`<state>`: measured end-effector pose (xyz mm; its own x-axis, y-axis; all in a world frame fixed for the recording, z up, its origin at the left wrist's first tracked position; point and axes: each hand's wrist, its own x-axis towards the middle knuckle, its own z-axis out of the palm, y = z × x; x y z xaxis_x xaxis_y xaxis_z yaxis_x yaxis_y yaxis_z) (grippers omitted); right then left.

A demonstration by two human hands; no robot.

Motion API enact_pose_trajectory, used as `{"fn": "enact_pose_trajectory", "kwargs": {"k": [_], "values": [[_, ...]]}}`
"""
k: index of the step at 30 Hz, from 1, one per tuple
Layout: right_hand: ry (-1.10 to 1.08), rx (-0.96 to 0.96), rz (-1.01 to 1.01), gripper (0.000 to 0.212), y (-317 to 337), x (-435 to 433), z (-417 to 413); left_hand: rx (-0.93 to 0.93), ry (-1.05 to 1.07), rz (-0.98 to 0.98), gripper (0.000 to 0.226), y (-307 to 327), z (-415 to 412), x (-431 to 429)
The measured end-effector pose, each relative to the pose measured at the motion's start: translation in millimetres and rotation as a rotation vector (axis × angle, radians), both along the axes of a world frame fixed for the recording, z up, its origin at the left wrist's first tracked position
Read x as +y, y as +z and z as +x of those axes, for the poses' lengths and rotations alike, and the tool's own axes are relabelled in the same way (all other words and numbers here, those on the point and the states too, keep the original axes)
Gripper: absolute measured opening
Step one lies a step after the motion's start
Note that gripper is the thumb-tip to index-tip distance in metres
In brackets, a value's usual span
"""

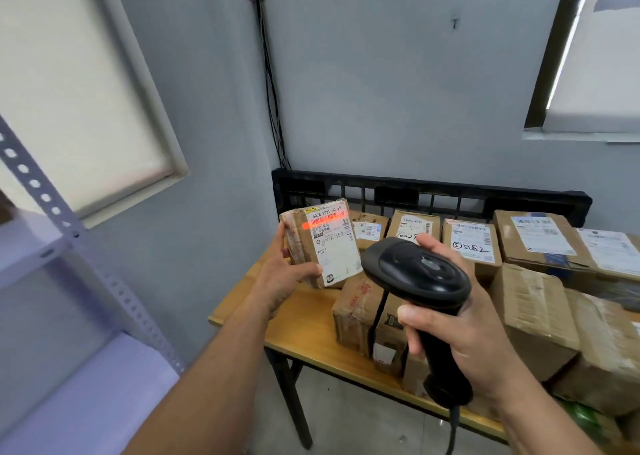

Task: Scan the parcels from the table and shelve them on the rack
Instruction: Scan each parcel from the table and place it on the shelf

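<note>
Rack posts with punched holes and pale shelves stand at the far left, well apart from the wooden surface that serves as landmark here. Above the left end of that surface, the left hand holds a small taped cardboard parcel raised off the wood and tilted, its white label facing the camera; the left grip is wrapped around the parcel's left edge and lower corner, with the thumb lying on the front just below the label's corner. A red scan line falls across the barcode near the top of that label. Just right of the parcel and nearer the camera, above the surface's front edge, the right hand holds a black scanner; the right grip is closed around its handle, the scanner's head pointing toward the label, a cable trailing down from the handle's base. On the surface below and behind the scanner lie more cardboard boxes, close together, several with white labels, one marked with handwritten digits. A black plastic pallet stands upright along the surface's back edge against the grey wall.
</note>
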<state>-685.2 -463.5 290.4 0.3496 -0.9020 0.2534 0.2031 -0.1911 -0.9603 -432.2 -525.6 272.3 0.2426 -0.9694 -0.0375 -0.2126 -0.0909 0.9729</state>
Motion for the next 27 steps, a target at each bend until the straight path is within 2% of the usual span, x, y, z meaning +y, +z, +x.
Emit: {"fn": "enact_pose_trajectory", "kwargs": {"k": [5,9,13,27], "values": [[0.108,-0.033,0.036,0.102,-2.4,-2.2,9.3,-0.018,0.087,0.018,0.107,2.7,9.5,26.6],[0.138,-0.007,0.0,0.093,-5.2,-3.8,20.5,-0.04,0.158,0.012,0.107,3.2,22.4,47.3],[0.165,0.007,-0.027,0.093,-2.6,-3.0,36.3,-0.05,0.238,-0.004,0.107,7.9,41.1,65.8],[0.439,-0.082,-0.13,0.088,43.4,18.7,171.1,-0.113,0.587,-0.277,0.084,84.5,157.8,170.0]]}}
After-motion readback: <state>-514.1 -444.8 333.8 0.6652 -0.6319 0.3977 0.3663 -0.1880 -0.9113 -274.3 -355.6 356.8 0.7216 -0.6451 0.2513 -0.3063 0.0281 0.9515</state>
